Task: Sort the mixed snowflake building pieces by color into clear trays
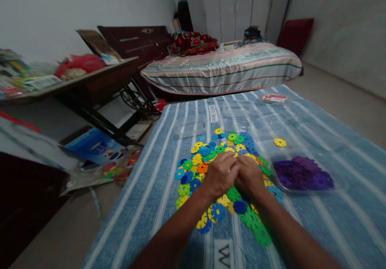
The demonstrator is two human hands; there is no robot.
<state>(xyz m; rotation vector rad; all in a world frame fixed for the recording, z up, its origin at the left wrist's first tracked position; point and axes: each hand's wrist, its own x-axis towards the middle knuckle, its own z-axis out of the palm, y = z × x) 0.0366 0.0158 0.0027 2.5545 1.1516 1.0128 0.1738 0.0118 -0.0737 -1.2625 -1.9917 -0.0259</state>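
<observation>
My left hand (pixel 221 173) and my right hand (pixel 249 175) meet over a loose pile of notched plastic discs (pixel 187 176) in yellow, green, blue and orange. Fingers of both hands are curled and close together, and their tips are hidden behind the knuckles. Whatever they may hold does not show. To the right of my right hand stands a clear plastic box (pixel 339 186) with many purple discs (pixel 304 174) in it. A single yellow disc (pixel 280 142) lies behind that heap, inside another clear container.
Further clear containers (pixel 189 127) stand toward the far side of the blue striped tablecloth (pixel 144 204). One far container holds a red and white packet (pixel 274 98). Beyond are a bed (pixel 223 70) and, at left, a sewing-machine table (pixel 90 76) loaded with bags.
</observation>
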